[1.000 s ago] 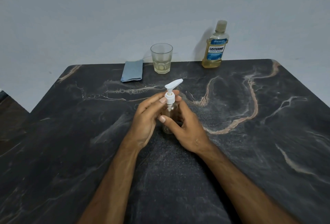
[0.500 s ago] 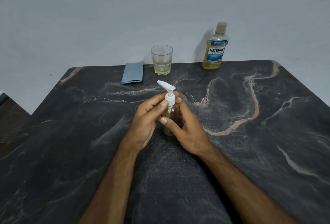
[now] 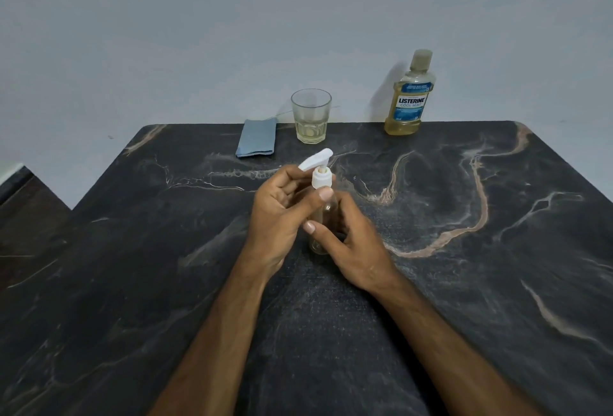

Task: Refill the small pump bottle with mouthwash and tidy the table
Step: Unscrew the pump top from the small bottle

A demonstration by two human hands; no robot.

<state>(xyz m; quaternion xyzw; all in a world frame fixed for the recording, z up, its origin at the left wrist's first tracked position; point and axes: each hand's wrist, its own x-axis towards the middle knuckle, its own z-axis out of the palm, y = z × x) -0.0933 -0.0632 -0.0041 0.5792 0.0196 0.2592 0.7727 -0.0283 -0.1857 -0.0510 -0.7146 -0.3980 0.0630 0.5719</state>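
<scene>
A small clear pump bottle (image 3: 323, 216) stands upright at the middle of the dark marble table (image 3: 464, 266). Its white pump head (image 3: 319, 166) has the nozzle pointing left and away. My left hand (image 3: 282, 213) pinches the white collar of the pump from the left. My right hand (image 3: 351, 243) wraps round the bottle's body from the right and hides most of it. At the back right stands a capped Listerine mouthwash bottle (image 3: 410, 97), part full of yellow liquid.
A drinking glass (image 3: 310, 120) with a little yellowish liquid stands at the back edge. A folded blue cloth (image 3: 258, 141) lies left of it. A grey wall rises behind the table, and a dark lower surface (image 3: 26, 216) sits at the left.
The pump head has turned: its nozzle pointed right, then left toward me, and now points left and away. My left fingers shifted on the collar. The bottle stays in place.
</scene>
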